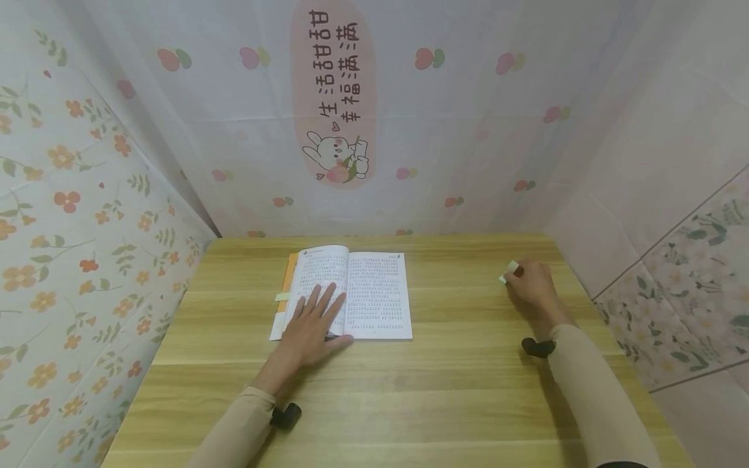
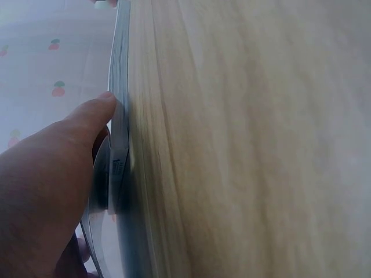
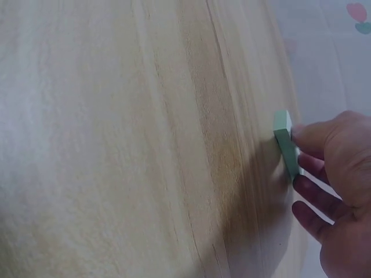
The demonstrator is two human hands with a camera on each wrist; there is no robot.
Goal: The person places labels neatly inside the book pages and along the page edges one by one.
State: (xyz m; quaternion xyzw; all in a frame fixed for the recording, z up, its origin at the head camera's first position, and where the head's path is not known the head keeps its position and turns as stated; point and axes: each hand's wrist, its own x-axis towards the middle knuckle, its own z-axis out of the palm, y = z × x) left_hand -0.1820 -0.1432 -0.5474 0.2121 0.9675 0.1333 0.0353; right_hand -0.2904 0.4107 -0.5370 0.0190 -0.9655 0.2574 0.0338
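An open book (image 1: 377,296) with printed pages lies toward the left of the table. My left hand (image 1: 313,328) rests on its left page, fingers spread and straight. In the left wrist view, the thumb (image 2: 93,116) touches the book's page edges (image 2: 119,75). A pale green paper tab (image 1: 283,297) sticks out past the book's left side. Off to the right, my right hand (image 1: 532,283) pinches a small pale green sticky note pad (image 1: 512,267) just by the tabletop. The right wrist view shows the pad (image 3: 286,145) between thumb and fingertips.
The wooden table (image 1: 374,403) stands against a patterned curtain (image 1: 468,143) at the back. Floral cloth (image 1: 76,260) hangs at the left, and another sheet (image 1: 673,260) at the right. An orange strip (image 1: 289,276) shows under the book's left side.
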